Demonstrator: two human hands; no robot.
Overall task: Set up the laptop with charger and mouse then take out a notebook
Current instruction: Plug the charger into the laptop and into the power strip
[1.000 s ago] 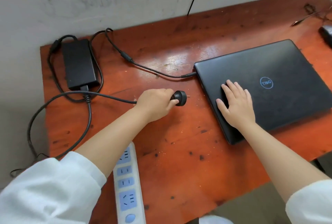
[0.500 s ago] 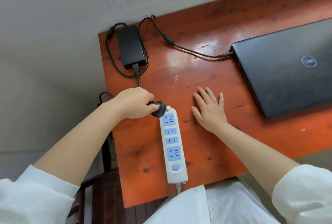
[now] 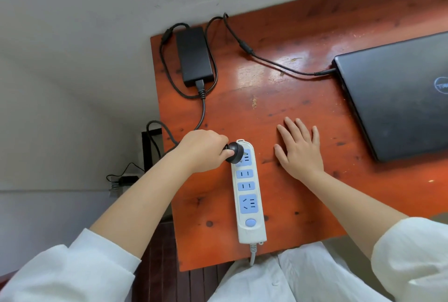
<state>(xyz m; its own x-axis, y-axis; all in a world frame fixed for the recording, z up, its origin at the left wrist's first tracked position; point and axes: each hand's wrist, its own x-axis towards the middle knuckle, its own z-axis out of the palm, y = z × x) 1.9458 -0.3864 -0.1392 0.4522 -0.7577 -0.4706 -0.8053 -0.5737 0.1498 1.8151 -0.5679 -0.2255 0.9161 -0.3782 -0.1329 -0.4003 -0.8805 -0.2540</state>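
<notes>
The left hand (image 3: pixel 202 150) pinched the small, hard plug (image 3: pixel 234 155) by its round back; the right hand (image 3: pixel 299 150) lay flat and open on the bench (image 3: pixel 278 98).

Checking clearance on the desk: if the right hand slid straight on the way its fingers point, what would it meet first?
Probably the charger cable; bare desk before it.

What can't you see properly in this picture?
- Head view: the plug's prongs, hidden by its body and the left hand; seating unclear.
- The laptop, cut off by the right edge.
- The power strip's cord, disappearing under white clothing.
</notes>
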